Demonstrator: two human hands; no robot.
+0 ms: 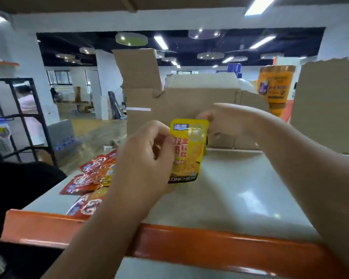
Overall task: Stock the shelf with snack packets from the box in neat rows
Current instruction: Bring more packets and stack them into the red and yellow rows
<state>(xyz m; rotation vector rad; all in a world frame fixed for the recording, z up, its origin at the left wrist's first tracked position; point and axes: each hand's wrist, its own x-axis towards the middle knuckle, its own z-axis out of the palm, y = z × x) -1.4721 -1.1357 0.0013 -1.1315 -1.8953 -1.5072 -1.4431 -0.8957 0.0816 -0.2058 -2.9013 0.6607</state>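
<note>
A yellow snack packet (189,150) stands upright on the pale shelf board (240,188), near the middle. My left hand (143,156) pinches its left edge with thumb and curled fingers. My right hand (228,121) pinches the packet's top right corner. Behind the packet stands an open cardboard box (189,101) with one flap raised. Several red and orange snack packets (93,176) lie in a loose heap on the left part of the shelf.
An orange shelf rail (189,246) runs along the front edge. A second cardboard box (326,105) stands at the right. An orange bottle-shaped display (274,87) rises behind the boxes. A black metal rack (24,117) stands at the left, beside a dark-clothed person (12,188).
</note>
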